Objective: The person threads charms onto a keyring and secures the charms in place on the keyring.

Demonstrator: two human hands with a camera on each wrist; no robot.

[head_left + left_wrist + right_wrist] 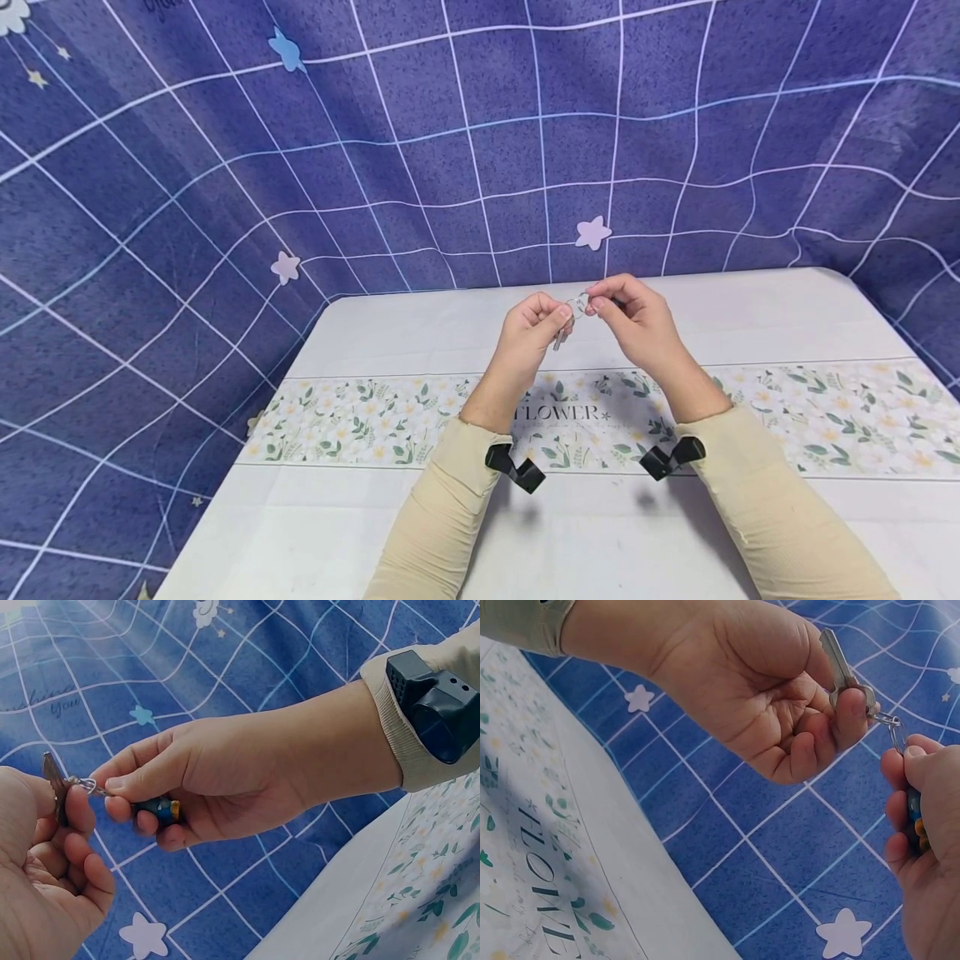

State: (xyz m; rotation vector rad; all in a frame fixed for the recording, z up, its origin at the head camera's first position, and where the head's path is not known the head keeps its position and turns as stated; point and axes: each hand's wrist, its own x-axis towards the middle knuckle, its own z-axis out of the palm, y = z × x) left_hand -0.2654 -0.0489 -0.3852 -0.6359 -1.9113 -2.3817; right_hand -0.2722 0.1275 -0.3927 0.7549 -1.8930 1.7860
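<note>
White table (300, 517), blue gridded curtain (450, 167) behind, key (838, 661) in left grip (528, 329), charm (163, 808) in right grip (640, 321)

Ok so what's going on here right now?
A person holds a key in the left hand and a small blue trinket in the right hand. Metal links span the gap between the hands, apparently joining the two. Both hands are raised above the white table.
</note>
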